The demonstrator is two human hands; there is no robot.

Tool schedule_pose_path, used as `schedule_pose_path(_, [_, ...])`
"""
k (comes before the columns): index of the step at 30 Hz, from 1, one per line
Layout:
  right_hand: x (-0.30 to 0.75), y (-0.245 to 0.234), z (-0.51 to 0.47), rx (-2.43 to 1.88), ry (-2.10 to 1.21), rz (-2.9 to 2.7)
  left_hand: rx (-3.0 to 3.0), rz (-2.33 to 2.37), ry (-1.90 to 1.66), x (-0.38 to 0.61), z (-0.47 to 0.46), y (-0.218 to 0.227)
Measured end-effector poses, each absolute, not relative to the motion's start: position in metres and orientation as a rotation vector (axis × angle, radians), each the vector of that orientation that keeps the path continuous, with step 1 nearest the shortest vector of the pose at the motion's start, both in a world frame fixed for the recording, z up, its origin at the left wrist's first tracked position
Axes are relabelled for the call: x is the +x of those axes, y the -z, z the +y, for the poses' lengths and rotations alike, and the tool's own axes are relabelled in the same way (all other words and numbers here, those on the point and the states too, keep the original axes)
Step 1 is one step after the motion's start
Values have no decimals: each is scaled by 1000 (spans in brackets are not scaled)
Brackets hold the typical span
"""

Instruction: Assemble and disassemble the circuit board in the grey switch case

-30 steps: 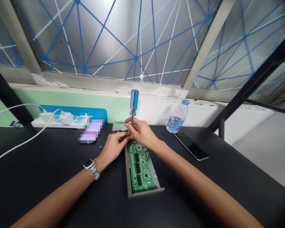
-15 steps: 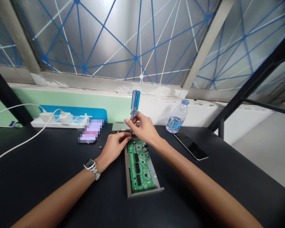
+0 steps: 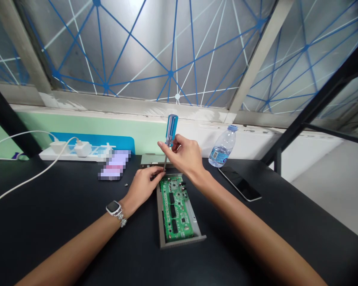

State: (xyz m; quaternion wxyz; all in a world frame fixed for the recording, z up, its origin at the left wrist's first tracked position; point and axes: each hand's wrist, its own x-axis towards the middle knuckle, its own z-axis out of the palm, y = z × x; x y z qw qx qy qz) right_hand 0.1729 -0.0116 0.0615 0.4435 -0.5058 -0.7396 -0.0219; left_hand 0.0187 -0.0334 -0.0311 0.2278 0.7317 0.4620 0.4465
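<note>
A green circuit board [image 3: 176,207] lies in an open grey metal case [image 3: 197,228] on the black table. My right hand [image 3: 185,156] grips a screwdriver with a clear blue handle [image 3: 171,129], held upright with its tip down at the board's far left corner. My left hand [image 3: 144,184], a watch on its wrist, rests at that same corner with the fingers pinched together beside the screwdriver tip; what they hold is too small to make out.
A water bottle [image 3: 223,147] and a dark phone [image 3: 240,183] lie right of the case. A grey cover plate [image 3: 150,159] sits behind it. A white power strip [image 3: 74,151] with chargers and a cable sits far left, near a blurred item [image 3: 113,170]. A small screw [image 3: 126,184] lies on the table.
My right hand has slid up the screwdriver shaft to the base of the handle and lifted slightly. My left hand stays at the board's corner.
</note>
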Motion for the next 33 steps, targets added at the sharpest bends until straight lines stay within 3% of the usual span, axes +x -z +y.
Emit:
schedule_pose_path(7, [172,-64,-13,-1326,267,-1820,2047,1331,-1196,19,-32,33])
schedule_pose_path(33, [170,-55,-5,-1197,285,-1898,2220,1373,-974,29,-61,29])
